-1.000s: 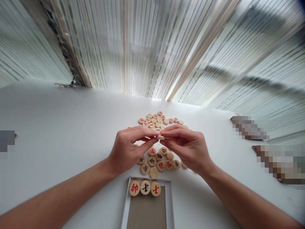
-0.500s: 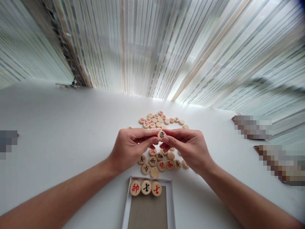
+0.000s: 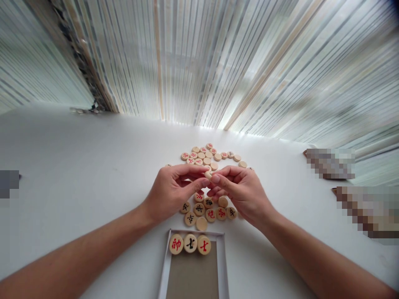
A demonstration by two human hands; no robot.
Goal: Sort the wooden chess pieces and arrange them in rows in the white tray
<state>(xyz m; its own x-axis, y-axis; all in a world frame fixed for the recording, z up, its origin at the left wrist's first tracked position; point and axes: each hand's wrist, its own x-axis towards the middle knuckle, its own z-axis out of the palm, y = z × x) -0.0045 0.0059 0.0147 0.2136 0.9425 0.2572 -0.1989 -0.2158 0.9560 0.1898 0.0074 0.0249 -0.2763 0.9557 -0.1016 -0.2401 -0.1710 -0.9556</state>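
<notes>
from where i stood, the disc was held up over the desk, right where the person's two hands met. the left hand came to it from its left and the right hand from its right, so neither was nearer; both touched it. the fingers of each were drawn to a narrow pinch, with that one disc as all i could see between them. it was tilted, almost edge-on, its rim slanting from upper left to lower right, so its face couldn't be read. the tray lay on the person's side of it, lower and slightly to its left, with three discs showing side by side along the far end; whether others sat under them i couldn't tell. loose discs, some marked red, some black, some plain, lay between hands and tray, and more lay beyond the hands.
</notes>
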